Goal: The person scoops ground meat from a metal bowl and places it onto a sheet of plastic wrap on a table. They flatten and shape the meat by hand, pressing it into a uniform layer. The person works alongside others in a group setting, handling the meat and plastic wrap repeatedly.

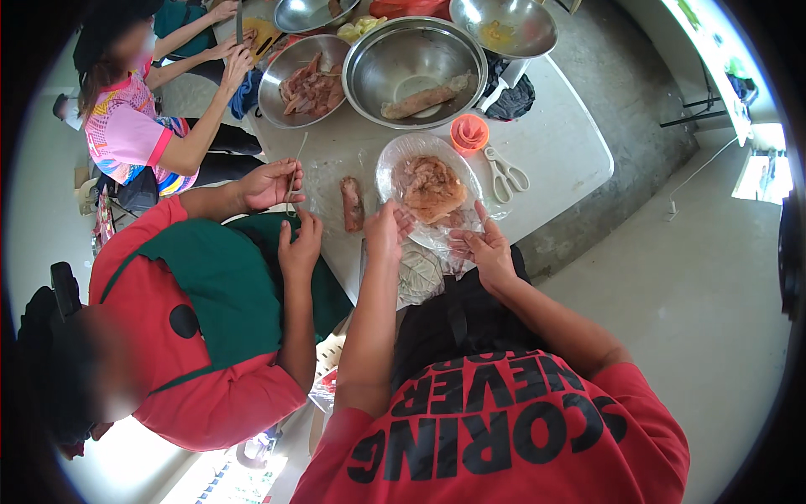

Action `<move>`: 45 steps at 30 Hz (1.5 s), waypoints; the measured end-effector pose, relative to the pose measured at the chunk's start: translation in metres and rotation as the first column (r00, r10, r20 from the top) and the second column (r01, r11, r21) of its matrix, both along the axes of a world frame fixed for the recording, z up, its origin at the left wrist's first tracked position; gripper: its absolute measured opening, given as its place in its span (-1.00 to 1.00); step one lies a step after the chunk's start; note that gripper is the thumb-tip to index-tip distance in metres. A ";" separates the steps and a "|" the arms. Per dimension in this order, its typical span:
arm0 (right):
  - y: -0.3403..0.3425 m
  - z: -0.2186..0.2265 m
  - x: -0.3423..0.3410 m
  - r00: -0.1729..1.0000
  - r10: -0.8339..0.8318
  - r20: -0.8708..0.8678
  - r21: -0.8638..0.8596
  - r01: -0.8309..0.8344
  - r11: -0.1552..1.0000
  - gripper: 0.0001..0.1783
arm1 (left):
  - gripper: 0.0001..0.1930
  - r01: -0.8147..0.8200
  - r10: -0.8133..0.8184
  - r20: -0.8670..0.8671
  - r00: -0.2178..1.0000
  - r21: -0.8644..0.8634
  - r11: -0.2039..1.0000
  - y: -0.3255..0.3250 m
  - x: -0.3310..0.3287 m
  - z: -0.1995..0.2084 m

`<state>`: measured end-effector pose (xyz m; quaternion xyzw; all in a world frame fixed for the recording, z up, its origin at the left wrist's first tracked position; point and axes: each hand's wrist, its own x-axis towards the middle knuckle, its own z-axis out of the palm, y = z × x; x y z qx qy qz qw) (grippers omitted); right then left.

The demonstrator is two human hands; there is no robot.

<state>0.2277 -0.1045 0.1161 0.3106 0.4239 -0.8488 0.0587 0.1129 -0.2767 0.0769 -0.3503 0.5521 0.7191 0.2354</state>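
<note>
A mound of pale orange ground meat (434, 195) lies flattened on clear plastic wrap (395, 160) over a round plate in front of me. My left hand (389, 228) has its fingers closed on the near left edge of the wrap. At the near right edge, my right hand (489, 250) grips the wrap between thumb and fingers, the index finger pointing up along it. A wrapped meat roll (352, 204) lies on the table left of the plate. White-handled scissors (505, 175) and an orange cup (468, 134) with a roll of ribbon-like material are just beyond.
Farther back stand a large steel bowl (369, 76) with a wrapped roll inside, a bowl of raw meat pieces (311, 88) and another steel bowl (520, 25). A knife (501, 86) lies beside them. A co-worker in a green apron (227, 286) handles a string at my left.
</note>
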 end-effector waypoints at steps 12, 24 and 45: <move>0.006 -0.023 0.011 0.996 0.077 0.042 0.092 -0.080 0.992 -0.27 | -0.84 -0.052 -0.024 -0.280 0.960 -0.262 0.964 0.018 -0.062 -0.025; 0.009 -0.032 0.012 0.978 -0.100 0.181 -0.018 0.105 0.994 -0.79 | -0.76 -0.036 -0.010 -0.167 0.986 -0.268 0.963 0.031 -0.094 0.002; 0.007 -0.040 0.001 0.991 -0.131 -0.037 -0.086 0.127 0.988 -0.72 | -0.86 -0.287 0.286 0.057 0.957 0.351 0.891 -0.002 -0.129 -0.014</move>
